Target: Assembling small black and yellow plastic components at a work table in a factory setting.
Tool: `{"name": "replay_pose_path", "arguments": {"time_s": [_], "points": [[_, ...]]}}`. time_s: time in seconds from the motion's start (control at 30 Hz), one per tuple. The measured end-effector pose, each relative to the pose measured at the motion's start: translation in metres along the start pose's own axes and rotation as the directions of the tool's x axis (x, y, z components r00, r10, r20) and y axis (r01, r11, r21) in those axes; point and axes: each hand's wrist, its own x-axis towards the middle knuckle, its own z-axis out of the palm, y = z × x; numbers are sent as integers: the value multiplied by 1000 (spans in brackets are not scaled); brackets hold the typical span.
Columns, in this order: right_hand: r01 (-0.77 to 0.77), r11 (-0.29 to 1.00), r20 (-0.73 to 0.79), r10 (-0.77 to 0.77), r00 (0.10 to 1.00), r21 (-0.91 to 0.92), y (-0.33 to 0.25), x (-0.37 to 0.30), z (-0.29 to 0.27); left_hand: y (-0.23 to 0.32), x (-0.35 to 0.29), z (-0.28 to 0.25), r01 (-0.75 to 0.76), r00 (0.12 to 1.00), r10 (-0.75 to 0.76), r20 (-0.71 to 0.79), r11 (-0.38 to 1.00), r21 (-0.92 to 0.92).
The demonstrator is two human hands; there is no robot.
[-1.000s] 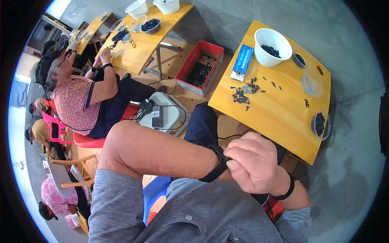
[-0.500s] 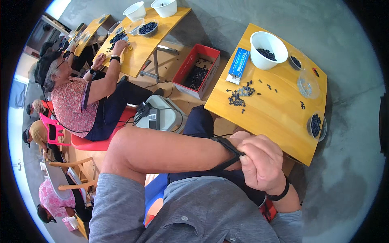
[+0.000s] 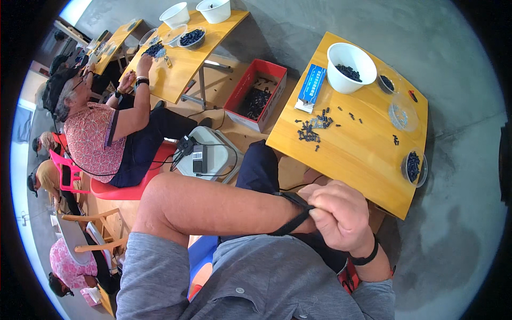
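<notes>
My left forearm reaches across my lap, with a black wrist strap [image 3: 290,224] around the wrist. My right hand [image 3: 341,216] is closed on this strap, pinching its end between thumb and fingers. Most of my left hand [image 3: 308,189] is hidden behind the right one, so its fingers do not show. A second black band [image 3: 368,255] circles my right wrist. Beyond my hands stands a yellow table [image 3: 368,165]. On it lie a loose pile of small black parts [image 3: 309,132], a blue and white box [image 3: 311,88] and a white bucket [image 3: 352,53] holding more black parts.
Clear tubs [image 3: 413,166] of black parts stand along the table's right side. A red box [image 3: 255,96] of parts sits on the floor between tables. Left of me, a grey stool [image 3: 208,152] carries cables and a black device. A co-worker [image 3: 98,128] sits at another table.
My right hand still pinches the strap and has shifted slightly left with my left wrist. The strap's lower part shows more now. The co-worker's hands have moved a little.
</notes>
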Motion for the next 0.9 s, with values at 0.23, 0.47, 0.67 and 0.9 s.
{"name": "replay_pose_path", "arguments": {"time_s": [0.23, 0.47, 0.67, 0.9], "points": [[46, 999, 12, -46, 999, -18, 1, -1, -1, 5, -17, -29, -269, 950, 249, -186, 959, -91], [66, 986, 20, -63, 998, -154, -10, 0, 18, -4, -7, -16, -430, 890, 361, -278, 866, -253], [118, 962, 18, -117, 993, -246, -18, 1, 22, -14, -11, -8, -480, 855, 331, -399, 797, -368], [320, 810, 117, -302, 946, -492, -28, -2, 19, 0, 32, 17, -536, 814, 276, -511, 697, -477]]}}
